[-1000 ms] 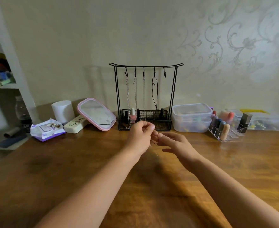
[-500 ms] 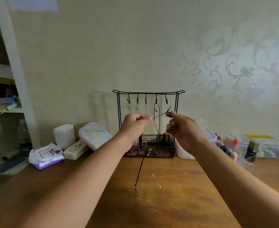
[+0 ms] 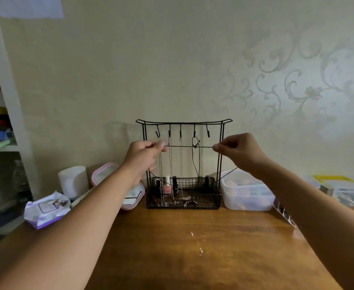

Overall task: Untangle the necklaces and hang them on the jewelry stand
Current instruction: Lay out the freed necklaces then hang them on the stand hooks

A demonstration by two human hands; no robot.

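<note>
Hands: left hand (image 3: 145, 152) pinches one end of the black cord necklace (image 3: 189, 146) between thumb and forefinger; right hand (image 3: 237, 150) pinches the other end the same way
Cord: stretched taut between them, long axis level, running left to right across the middle of the frame; slack tails drop below each hand
Stand: jewelry stand (image 3: 183, 122) lies directly behind the cord, its hooks just above the line
Free hook: rightmost hook (image 3: 208, 132) looks bare, nearer the right hand; the other four carry chains or a cord
Judgement: cord must rise and go back to catch it
Surface: wooden surface (image 3: 192, 258) below, a few glints on it
</note>
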